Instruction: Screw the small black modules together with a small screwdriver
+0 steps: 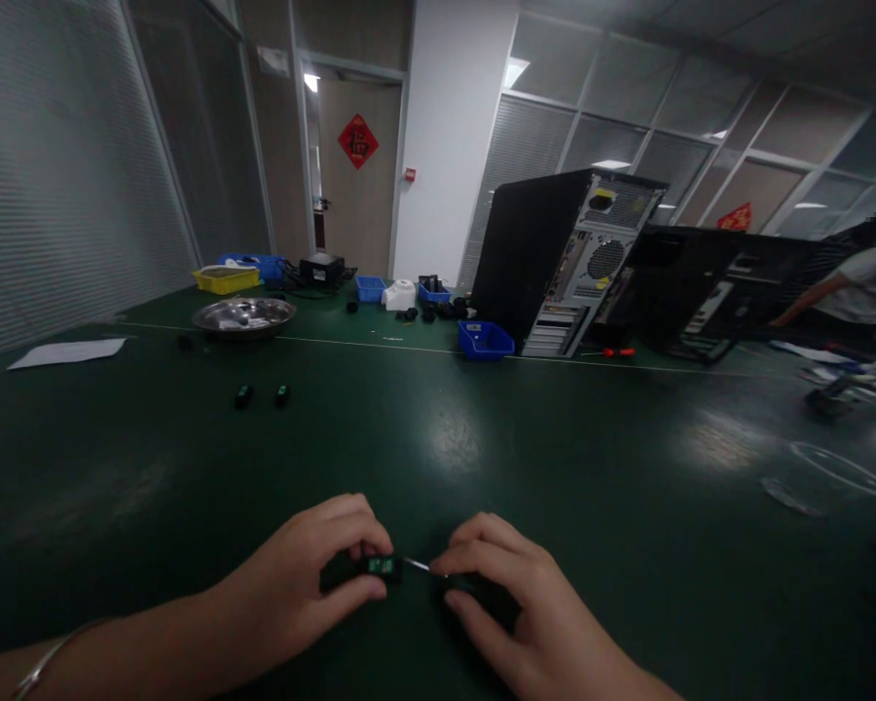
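Note:
My left hand [310,563] is closed on a small black device with a green circuit board [383,567], pinched between thumb and fingers just over the green table [380,438]. From the fingertips of my right hand [522,594] a thin metal-tipped tool [417,565] points left toward the device's end. Most of that tool is hidden under the fingers, and I cannot tell its exact kind or whether its tip touches the device. Two similar small black devices, one [243,395] left of the other [282,394], lie farther back on the left.
Behind them are a shiny metal bowl [242,316], a white sheet [65,353], a yellow tray [226,280] and a blue bin [486,343]. A black computer tower [532,253] stands at the back. On the right are a clear container [824,482] and a person [857,282].

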Motion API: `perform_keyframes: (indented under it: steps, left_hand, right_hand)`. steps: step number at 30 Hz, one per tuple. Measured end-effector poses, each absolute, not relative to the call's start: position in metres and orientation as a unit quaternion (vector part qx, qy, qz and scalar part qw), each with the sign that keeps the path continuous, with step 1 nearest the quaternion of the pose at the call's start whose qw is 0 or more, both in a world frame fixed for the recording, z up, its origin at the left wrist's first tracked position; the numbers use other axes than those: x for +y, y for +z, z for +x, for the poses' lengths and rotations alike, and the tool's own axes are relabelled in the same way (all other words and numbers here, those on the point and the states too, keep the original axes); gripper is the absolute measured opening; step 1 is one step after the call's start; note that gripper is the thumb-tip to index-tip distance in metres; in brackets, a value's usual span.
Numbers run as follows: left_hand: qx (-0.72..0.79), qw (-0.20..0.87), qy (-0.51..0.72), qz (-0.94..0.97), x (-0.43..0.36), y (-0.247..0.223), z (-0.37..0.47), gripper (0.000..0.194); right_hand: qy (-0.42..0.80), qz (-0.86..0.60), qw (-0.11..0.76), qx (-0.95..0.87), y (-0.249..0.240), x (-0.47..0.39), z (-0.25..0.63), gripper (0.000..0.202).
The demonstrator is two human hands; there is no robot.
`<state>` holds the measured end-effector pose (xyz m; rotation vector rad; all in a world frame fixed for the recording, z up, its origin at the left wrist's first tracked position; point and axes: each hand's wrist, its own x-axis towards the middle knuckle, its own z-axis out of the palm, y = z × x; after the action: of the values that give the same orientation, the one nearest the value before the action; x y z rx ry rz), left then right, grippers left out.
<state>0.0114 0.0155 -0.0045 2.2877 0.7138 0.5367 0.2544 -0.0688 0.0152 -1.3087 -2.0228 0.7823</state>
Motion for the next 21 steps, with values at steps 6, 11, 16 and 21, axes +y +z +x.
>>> perform_keyframes:
  steps: [6, 11, 16, 21]
  left_hand:
    - [0.25, 0.361, 0.224, 0.87, 0.0117, -0.0093, 0.0116, 0.019]
    - [0.233, 0.368, 0.245, 0.866, 0.0128, -0.0096, 0.0119, 0.019]
    - [0.231, 0.381, 0.241, 0.862, 0.0121, -0.0054, 0.0121, 0.019]
    - [0.241, 0.378, 0.204, 0.87, 0.0094, -0.0006, 0.0121, 0.023]
  right_hand:
    - [0.308, -0.486, 0.289, -0.765, 0.0135, -0.0684, 0.2527, 0.026]
    - [0.321, -0.478, 0.295, -0.763, 0.0139, -0.0666, 0.2532, 0.026]
    - [0.322, -0.465, 0.295, -0.77, 0.0113, -0.0649, 0.2541, 0.027]
    - [0.315, -0.473, 0.284, -0.773, 0.0124, -0.0661, 0.2524, 0.028]
